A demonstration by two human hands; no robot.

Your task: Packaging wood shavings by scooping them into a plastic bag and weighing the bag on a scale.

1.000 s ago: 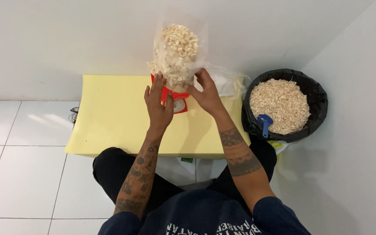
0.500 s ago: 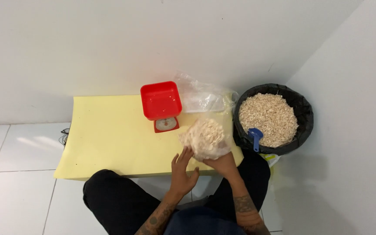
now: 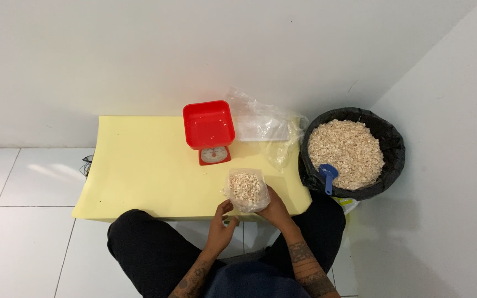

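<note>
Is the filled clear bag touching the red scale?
Apart. The head view shows bare yellow table between the filled clear bag and the red scale.

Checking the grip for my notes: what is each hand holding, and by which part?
The right hand holds the clear bag of pale chips by its lower right side. The left hand sits just below it, apparently holding nothing.

White walls meeting in a corner, white tiled floor [image 3: 23, 232], low yellow table [image 3: 139, 165]

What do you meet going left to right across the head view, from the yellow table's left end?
Yellow table → red scale → filled clear bag, held by the right hand → blue scoop → black-lined bin of pale flakes.
</note>
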